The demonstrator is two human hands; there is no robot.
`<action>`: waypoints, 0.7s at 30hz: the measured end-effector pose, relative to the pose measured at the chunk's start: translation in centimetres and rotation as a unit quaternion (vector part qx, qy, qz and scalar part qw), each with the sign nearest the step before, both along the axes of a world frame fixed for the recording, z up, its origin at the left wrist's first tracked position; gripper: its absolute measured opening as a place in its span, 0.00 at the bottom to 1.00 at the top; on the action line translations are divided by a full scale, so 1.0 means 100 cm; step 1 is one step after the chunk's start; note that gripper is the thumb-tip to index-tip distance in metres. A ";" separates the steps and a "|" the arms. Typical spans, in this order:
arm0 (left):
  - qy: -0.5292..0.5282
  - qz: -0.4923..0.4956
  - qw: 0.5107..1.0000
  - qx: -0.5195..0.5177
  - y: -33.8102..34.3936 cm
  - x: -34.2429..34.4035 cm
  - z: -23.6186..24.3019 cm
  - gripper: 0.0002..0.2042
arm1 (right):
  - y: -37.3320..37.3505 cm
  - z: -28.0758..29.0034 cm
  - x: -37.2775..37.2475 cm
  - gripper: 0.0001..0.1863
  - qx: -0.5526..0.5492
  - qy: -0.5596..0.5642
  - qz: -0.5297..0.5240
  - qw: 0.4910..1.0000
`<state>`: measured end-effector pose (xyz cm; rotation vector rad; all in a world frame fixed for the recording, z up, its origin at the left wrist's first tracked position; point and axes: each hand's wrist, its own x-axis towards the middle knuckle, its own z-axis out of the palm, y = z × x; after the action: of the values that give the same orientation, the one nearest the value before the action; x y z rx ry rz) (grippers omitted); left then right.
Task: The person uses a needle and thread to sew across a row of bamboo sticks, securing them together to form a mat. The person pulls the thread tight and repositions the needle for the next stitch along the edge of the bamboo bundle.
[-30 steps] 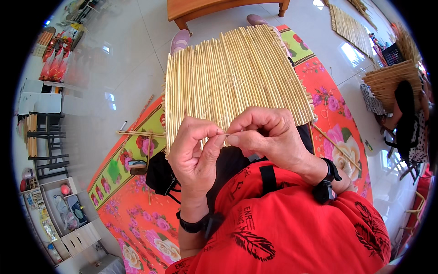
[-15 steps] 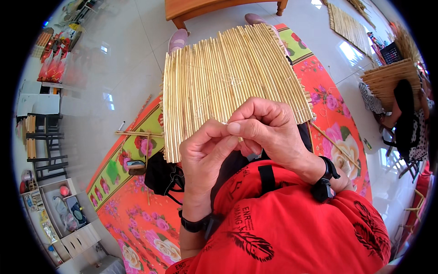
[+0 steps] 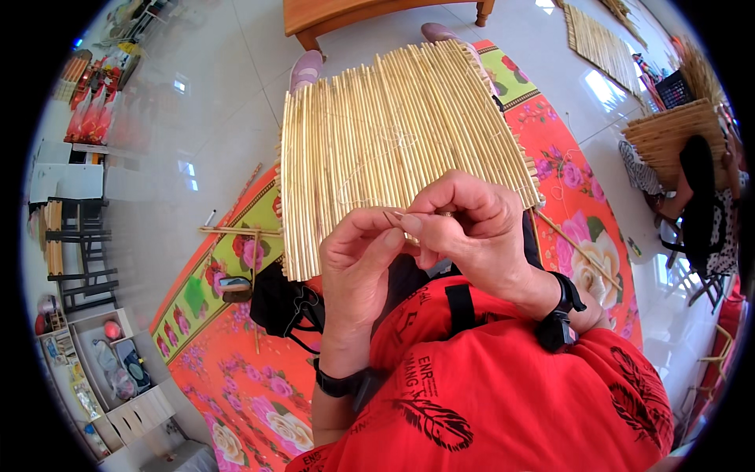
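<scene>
My left hand [image 3: 358, 263] and my right hand [image 3: 470, 236] meet over the near edge of a mat [image 3: 401, 118] of straw-coloured stalks laid side by side. Both are closed in a pinch, thumb against forefinger, fingertips nearly touching. Between the tips shows a thin, needle-like sliver [image 3: 390, 217], too small to make out fully. What else the right fingertips grip is hidden. Loose white thread [image 3: 343, 187] lies in a loop on the mat and tangles near its middle.
A red floral cloth [image 3: 259, 377] covers the floor under me. Thin sticks [image 3: 259, 231] and a black bag [image 3: 283, 307] lie left, another stick [image 3: 578, 248] right. A wooden bench [image 3: 385, 16] stands beyond the mat. At far right is a second stalk mat [image 3: 602, 47].
Both hands have shifted slightly right, still pinched together. The fingertips have turned a little, and the thin sliver shows between them where a small white bit showed before.
</scene>
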<state>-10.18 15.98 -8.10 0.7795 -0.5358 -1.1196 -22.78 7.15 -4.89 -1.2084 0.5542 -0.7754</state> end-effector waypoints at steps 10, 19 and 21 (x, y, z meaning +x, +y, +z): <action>-0.034 0.005 0.999 0.005 0.002 0.005 -0.002 0.06 | 0.000 -0.003 0.003 0.03 -0.139 0.047 -0.039 0.988; -0.025 0.011 1.000 -0.005 0.002 0.004 -0.003 0.06 | 0.002 -0.009 0.005 0.05 -0.218 0.070 -0.076 0.970; -0.033 0.017 0.999 -0.005 0.003 0.004 -0.003 0.06 | 0.001 -0.009 0.003 0.03 -0.240 0.057 -0.055 0.968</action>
<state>-9.81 16.25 -8.42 0.8170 -0.5813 -1.0608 -22.46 7.28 -5.82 -1.6875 0.5483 -0.9730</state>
